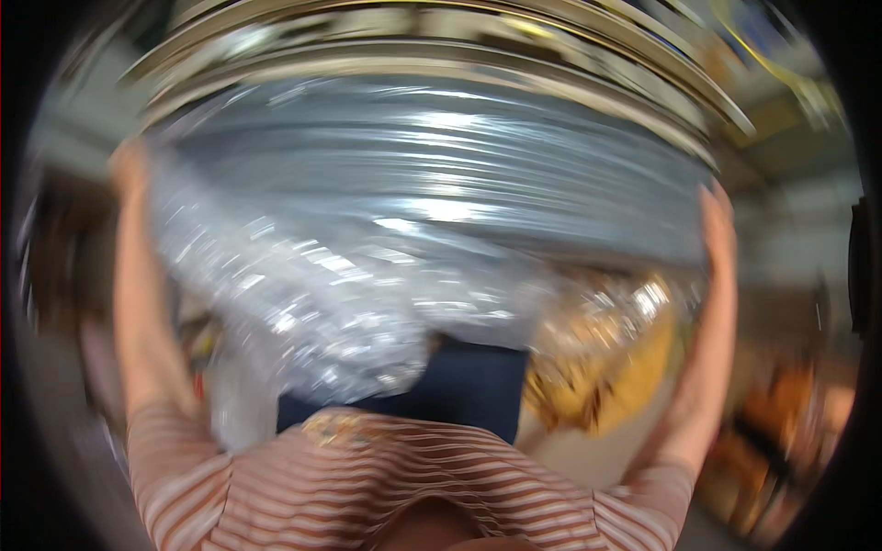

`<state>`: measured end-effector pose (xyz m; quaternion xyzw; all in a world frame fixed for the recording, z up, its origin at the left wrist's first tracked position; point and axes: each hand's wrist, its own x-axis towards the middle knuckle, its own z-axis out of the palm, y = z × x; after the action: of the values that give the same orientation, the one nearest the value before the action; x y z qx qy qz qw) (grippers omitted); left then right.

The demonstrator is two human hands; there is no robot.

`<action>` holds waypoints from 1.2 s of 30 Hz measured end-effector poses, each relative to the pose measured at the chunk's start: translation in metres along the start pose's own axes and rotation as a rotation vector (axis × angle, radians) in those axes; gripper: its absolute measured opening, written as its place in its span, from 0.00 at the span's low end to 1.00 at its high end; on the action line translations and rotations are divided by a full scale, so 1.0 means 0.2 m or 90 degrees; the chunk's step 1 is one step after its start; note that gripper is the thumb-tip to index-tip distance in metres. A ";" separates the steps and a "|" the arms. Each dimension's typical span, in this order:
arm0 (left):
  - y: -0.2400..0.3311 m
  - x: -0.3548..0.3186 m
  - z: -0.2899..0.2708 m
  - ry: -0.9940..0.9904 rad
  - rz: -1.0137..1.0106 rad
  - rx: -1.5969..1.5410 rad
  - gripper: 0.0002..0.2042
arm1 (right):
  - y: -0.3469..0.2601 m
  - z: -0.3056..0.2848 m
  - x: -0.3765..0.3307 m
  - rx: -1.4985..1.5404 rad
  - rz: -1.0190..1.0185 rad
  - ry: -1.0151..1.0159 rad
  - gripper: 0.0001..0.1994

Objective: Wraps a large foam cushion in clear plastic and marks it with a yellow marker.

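A wide dark grey panel [441,174] in shiny, creased clear plastic spans the space in front of me. My left hand [131,170] is at its left end and my right hand [718,220] at its right end, both arms stretched wide. The hands are closed against the panel's edges, with most fingers hidden or blurred. Loose bubble wrap [322,303] hangs from the near side, bunching down toward my body at the left and middle. What lies inside the wrapping is hard to make out.
Beyond the panel run long pale boards or shelf edges [441,55], smeared by motion. Crumpled yellow-brown material [611,381] lies below at the right. An orange-brown object [776,413] stands farther right, and a yellow strip [763,60] shows at the upper right.
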<state>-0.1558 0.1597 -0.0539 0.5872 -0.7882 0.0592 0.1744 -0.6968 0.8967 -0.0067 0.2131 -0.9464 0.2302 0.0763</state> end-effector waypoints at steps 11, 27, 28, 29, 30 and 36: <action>0.01 -0.07 -0.02 0.193 -0.082 -0.945 0.09 | -0.09 0.15 0.07 -0.077 -0.179 0.141 0.17; -0.33 -0.39 -0.72 -0.145 0.260 -0.669 0.14 | -0.10 0.28 -0.10 -0.071 -0.237 -0.007 0.21; -0.33 -0.39 -0.74 -0.170 0.287 -0.591 0.16 | -0.09 0.29 -0.10 -0.072 -0.237 -0.007 0.21; -0.34 -0.39 -0.75 -0.194 0.312 -0.512 0.17 | -0.09 0.29 -0.09 -0.073 -0.240 -0.012 0.21; -0.36 -0.39 -0.75 -0.196 0.313 -0.511 0.17 | -0.08 0.30 -0.09 -0.074 -0.242 -0.017 0.21; -0.31 -0.26 -0.74 -0.099 0.410 -0.288 0.09 | 0.01 0.21 -0.10 -0.068 -0.228 0.006 0.21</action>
<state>-0.0528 0.2330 0.0596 0.2596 -0.9359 -0.1091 0.2116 -0.6808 0.8859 -0.0483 0.3731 -0.9038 0.1630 0.1316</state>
